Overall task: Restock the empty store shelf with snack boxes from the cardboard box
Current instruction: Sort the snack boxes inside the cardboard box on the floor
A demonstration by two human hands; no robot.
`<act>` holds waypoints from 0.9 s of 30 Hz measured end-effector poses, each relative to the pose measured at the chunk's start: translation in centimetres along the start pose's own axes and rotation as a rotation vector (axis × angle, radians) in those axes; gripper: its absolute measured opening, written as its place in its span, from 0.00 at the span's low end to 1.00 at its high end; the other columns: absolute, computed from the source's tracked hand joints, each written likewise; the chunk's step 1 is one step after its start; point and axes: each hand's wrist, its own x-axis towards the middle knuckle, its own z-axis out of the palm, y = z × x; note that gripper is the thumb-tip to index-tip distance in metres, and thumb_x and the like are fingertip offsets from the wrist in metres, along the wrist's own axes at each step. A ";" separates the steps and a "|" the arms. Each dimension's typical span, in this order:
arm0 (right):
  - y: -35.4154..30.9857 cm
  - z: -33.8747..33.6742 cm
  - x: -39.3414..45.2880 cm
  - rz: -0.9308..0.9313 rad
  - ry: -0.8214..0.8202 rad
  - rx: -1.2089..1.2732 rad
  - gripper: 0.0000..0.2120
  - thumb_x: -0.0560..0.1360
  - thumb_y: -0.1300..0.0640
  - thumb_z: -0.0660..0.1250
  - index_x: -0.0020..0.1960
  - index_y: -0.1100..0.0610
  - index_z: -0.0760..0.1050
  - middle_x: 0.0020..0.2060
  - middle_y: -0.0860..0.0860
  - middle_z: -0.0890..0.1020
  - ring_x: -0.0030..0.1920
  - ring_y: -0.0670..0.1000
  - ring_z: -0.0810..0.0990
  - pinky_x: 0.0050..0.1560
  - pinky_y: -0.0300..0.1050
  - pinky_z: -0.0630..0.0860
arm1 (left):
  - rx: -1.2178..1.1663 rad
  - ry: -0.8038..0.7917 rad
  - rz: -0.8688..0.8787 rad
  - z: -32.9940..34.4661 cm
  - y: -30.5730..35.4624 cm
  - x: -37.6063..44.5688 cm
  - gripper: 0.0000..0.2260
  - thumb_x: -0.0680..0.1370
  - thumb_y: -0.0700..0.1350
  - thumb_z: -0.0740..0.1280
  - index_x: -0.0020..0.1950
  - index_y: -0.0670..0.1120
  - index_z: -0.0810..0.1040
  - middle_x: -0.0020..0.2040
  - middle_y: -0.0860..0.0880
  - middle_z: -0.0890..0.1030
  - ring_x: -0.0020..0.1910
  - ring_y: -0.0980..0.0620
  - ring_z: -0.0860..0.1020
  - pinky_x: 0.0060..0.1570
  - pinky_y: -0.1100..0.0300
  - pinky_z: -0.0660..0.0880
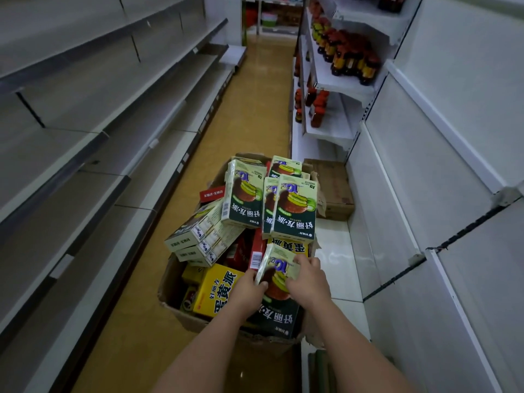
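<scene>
Far left, we see grey shelving (pixel 93 114) running down the aisle, its tiers bare. On the tan floor (pixel 255 114) between the racks sits the open cardboard box (pixel 181 316), heaped past its rim. At its left side lie tilted pale boxes (pixel 198 236) on their sides, stacked; below them, a yellow snack box (pixel 218 290) lies flat with red packs (pixel 241 251) behind it. At the back of the heap stand several green snack boxes (pixel 295 208), upright, printed faces toward us.

Our left hand (pixel 249 290) grips the left edge of one green snack box (pixel 279 272) near the front of the carton, fingers curled round it. Our right hand (pixel 307 279) clasps the same box along its right edge and top. The box is tilted, raised slightly above another green one.

Right of the carton, a closed brown carton (pixel 334 188) rests on the white bottom shelf (pixel 337 268). Above, red-capped bottles (pixel 348 58) line the white shelves.
</scene>
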 end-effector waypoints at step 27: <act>-12.3 -3.9 -7.0 0.065 -0.121 0.812 0.22 0.72 0.61 0.60 0.65 0.62 0.67 0.54 0.58 0.76 0.52 0.59 0.75 0.47 0.49 0.71 | -0.164 0.557 0.091 -8.7 3.3 -11.0 0.17 0.79 0.54 0.60 0.68 0.53 0.70 0.63 0.49 0.74 0.61 0.48 0.73 0.58 0.46 0.75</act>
